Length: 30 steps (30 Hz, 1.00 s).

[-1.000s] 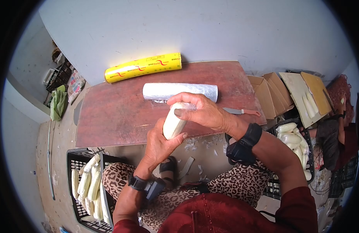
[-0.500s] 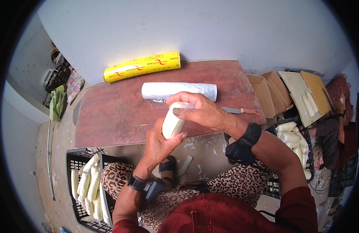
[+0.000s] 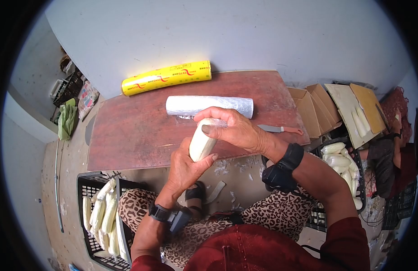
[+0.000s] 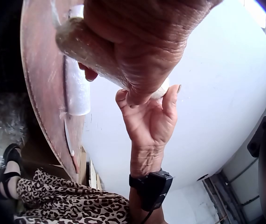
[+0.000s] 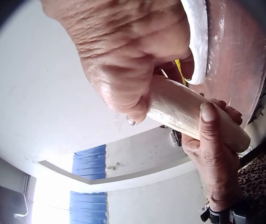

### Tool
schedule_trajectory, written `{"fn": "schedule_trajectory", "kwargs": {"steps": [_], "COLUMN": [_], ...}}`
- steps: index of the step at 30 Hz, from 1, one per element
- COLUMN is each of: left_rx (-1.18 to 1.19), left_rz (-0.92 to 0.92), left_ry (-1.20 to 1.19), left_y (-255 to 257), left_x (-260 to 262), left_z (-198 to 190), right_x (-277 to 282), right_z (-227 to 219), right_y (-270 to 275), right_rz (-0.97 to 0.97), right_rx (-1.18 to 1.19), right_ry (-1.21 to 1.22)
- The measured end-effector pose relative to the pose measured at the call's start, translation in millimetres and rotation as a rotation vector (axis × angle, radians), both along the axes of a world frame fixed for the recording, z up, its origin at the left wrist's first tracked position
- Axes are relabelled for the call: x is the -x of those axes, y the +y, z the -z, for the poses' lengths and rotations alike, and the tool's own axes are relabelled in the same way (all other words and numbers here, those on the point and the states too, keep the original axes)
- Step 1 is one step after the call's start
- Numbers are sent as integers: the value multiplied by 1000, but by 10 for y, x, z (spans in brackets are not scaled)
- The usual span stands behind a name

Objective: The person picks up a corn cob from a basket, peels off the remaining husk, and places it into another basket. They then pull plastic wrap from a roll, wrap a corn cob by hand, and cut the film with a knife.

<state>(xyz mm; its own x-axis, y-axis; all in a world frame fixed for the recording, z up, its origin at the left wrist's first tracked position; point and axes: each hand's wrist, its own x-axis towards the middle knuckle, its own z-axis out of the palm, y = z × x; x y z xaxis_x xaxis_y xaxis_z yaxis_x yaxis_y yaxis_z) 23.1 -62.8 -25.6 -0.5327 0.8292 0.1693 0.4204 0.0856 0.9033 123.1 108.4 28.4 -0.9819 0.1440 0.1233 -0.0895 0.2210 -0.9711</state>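
A pale, long vegetable (image 3: 201,145) in clear film is tilted up over the near edge of the table. My left hand (image 3: 182,167) grips its lower part, thumb along one side, as the right wrist view also shows with the vegetable (image 5: 179,108). Around the upper end curl the thumb and fingers of my right hand (image 3: 240,132), with loose film (image 3: 221,123) bunched beside the thumb. Just behind the hands lies a roll of clear cling film (image 3: 206,105). To their right is a knife (image 3: 272,129) with a pinkish handle.
A yellow printed roll (image 3: 167,77) lies at the back of the reddish table (image 3: 123,135). Black crates of pale vegetables stand left (image 3: 84,180) and right (image 3: 363,198). Cardboard boxes (image 3: 310,110) sit right of the table. Another person's arm (image 3: 397,149) shows at far right.
The hands and the vegetable keep nearly the same pose throughout. Only a slight shift of the head view shows.
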Motion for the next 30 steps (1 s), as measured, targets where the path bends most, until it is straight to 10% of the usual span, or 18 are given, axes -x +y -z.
{"fn": "schedule_trajectory", "kwargs": {"steps": [8, 11, 30], "left_rx": [69, 27, 32], "left_rz": [57, 187, 288], "left_ry": [-119, -529, -708], "left_y": [-10, -20, -82], "left_x": [17, 15, 26], "left_z": [-36, -45, -158], "right_x": [15, 17, 3], "right_z": [21, 1, -62], "right_y": [9, 50, 404], "right_rz": [8, -16, 283], "right_rx": [11, 4, 356], "right_ry": [-7, -33, 83]}}
